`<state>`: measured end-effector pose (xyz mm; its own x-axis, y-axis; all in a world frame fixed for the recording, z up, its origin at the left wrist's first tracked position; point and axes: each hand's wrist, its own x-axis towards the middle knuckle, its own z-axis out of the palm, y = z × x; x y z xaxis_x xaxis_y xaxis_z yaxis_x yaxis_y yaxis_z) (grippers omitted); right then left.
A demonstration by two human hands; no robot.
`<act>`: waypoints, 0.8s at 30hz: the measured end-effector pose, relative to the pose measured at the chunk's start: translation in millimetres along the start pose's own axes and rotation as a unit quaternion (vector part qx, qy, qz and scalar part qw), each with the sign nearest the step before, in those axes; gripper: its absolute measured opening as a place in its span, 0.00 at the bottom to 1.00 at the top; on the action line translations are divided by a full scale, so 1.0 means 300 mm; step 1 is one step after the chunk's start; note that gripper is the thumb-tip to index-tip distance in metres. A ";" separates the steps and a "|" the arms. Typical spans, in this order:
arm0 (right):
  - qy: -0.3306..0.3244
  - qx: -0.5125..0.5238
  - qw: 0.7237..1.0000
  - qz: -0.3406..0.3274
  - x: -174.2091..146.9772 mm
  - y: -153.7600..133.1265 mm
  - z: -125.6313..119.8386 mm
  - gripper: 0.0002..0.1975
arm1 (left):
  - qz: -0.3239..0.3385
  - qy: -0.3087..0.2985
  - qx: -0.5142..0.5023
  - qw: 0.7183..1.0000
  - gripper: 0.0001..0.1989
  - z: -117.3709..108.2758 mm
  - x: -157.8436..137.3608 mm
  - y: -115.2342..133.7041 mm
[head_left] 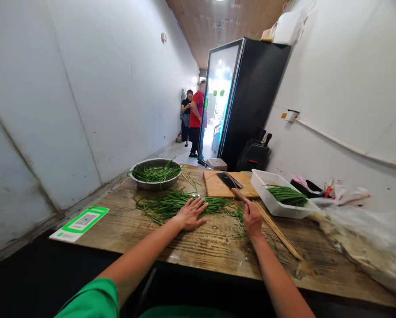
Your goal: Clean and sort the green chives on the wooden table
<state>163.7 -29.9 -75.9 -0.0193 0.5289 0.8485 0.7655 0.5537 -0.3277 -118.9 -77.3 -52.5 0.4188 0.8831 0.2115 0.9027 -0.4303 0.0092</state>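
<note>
At the centre of the frame, some of the greens (pixel 161 205) are covered by the left hand (pixel 192 214), and the end of the knife's (pixel 230 181) handle is hidden in the right hand (pixel 253 218). At lower right, the bag (pixel 380 232) is blurred and cut off by the edge. In the upper middle, the person in red (pixel 195 115) is partly hidden by the fridge (pixel 259 97), and the lamp (pixel 219 0) is cropped.

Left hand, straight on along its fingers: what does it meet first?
Most likely more of the green stalks: the left hand is at the pile, whose right end lies ahead. The wooden cutting board seems next. Depth is unclear; a raised hand might clear the stalks.
</note>
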 end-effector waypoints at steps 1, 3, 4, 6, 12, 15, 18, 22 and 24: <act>0.000 0.003 1.000 0.000 0.003 -0.004 -0.002 0.17 | 0.009 -0.006 -0.001 1.000 0.34 0.013 -0.005 0.001; -0.017 0.008 1.000 0.003 0.009 -0.013 -0.007 0.16 | 0.004 -0.018 -0.006 1.000 0.33 0.032 0.006 -0.005; -0.030 0.010 0.999 0.007 0.009 -0.017 -0.011 0.16 | -0.006 -0.025 -0.009 1.000 0.33 0.038 0.022 -0.009; -0.052 0.012 0.998 0.029 0.008 -0.025 -0.018 0.17 | -0.030 -0.036 -0.017 0.999 0.33 0.041 0.064 -0.018; -0.110 0.026 0.990 0.084 -0.001 -0.069 -0.046 0.18 | -0.037 -0.023 -0.025 0.999 0.34 -0.052 0.147 -0.046; -0.142 0.013 0.988 0.058 0.010 -0.105 -0.050 0.18 | -0.018 0.088 -0.024 0.996 0.22 -0.133 0.163 -0.067; -0.212 -0.007 0.977 0.037 0.044 -0.132 -0.034 0.19 | 0.115 0.044 -0.037 0.992 0.15 -0.153 0.194 -0.071; -0.231 0.018 0.972 0.038 0.096 -0.145 0.011 0.17 | 0.132 0.020 -0.070 0.989 0.10 -0.093 0.237 -0.085; -0.193 0.042 0.979 0.049 0.105 -0.141 0.030 0.15 | 0.092 0.029 -0.138 0.986 0.11 -0.067 0.244 -0.116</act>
<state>125.0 -30.9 -39.1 -0.2027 0.7772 0.5956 0.7206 0.5302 -0.4467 -121.7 -1.5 -17.6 0.5592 0.7766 0.2902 0.7471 -0.6238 0.2295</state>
